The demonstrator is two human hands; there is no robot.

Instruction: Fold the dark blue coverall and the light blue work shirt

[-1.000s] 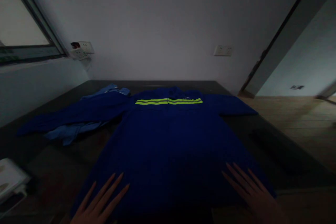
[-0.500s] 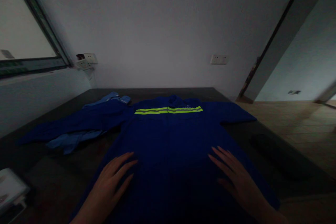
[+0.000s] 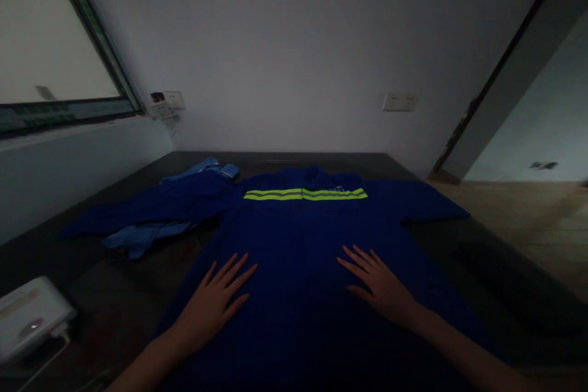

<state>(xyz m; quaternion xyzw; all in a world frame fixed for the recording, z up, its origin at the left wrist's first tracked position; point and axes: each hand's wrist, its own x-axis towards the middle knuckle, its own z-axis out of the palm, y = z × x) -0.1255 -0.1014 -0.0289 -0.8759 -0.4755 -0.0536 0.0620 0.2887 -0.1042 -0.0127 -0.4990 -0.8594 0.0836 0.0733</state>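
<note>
A dark blue work garment (image 3: 298,233) lies spread out on a dark table (image 3: 271,160), its collar towards the wall and a yellow-green reflective stripe (image 3: 305,195) across the chest. My left hand (image 3: 218,294) is over the left part of its front, palm down with fingers spread. On the right part, my right hand (image 3: 374,282) is likewise flat, fingers apart. Both hands appear to rest on the cloth, and neither grips anything. The lower end of the garment fades into shadow.
A lighter blue garment (image 3: 151,234) lies partly under the left sleeve. At the left front stands a white device (image 3: 34,318) with a cable. A dark flat object (image 3: 509,282) sits near the table's right edge. Wall sockets (image 3: 399,102) are behind.
Both hands have moved forward up the garment, and the right one has shifted inward, its fingers spreading. The view has turned slightly left, showing more of the white device.
</note>
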